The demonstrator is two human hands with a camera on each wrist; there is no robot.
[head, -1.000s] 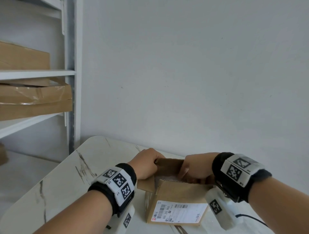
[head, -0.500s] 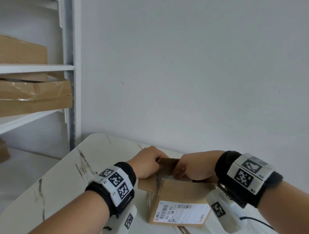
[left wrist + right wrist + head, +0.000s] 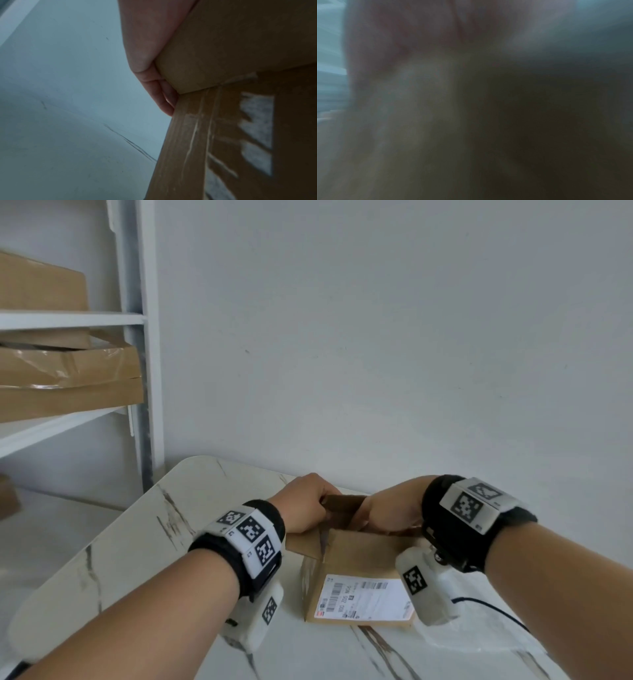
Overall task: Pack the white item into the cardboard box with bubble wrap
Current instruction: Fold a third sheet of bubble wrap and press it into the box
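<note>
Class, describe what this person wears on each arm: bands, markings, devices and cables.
Both forearms are bare, without sleeves. The left wrist and right wrist each carry a black band with white plates bearing black square-code markers. A white camera housing hangs beneath each; a thin black cable trails from the right one.

My bare forearms wear black wristbands [image 3: 270, 522] carrying white blocks printed with black square codes; white camera housings [image 3: 426, 587] hang beneath, one trailing a black cable [image 3: 493, 609].

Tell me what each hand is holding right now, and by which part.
The left hand grips the cardboard box by its far top flap. The right hand is down in the box opening; its hold cannot be told.
</note>
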